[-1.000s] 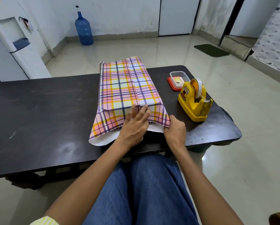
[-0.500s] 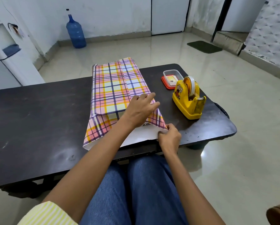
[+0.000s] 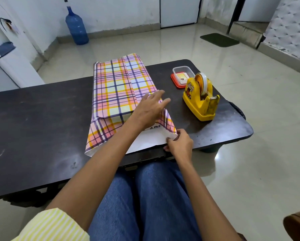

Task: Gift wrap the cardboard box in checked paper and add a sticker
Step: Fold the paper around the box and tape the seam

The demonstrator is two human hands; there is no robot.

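The box wrapped in pink, yellow and purple checked paper [image 3: 118,91] lies lengthwise on the dark table [image 3: 38,115]. Its near end is open, and a strip of the bare box with printed letters shows under my left wrist. My left hand [image 3: 150,108] lies flat with straight fingers on the box's near right corner. My right hand [image 3: 179,144] pinches the right corner of the loose paper flap, whose white underside [image 3: 151,140] faces up at the table's front edge.
A yellow tape dispenser [image 3: 200,100] stands right of the box. Behind it sits a small clear container on a red lid [image 3: 182,76] with a card inside. My knees are under the table's front edge. A blue water bottle [image 3: 76,28] stands by the far wall.
My left hand slid from the middle of the near end to the box's right corner. My right hand moved from resting beside the flap to pinching its corner.
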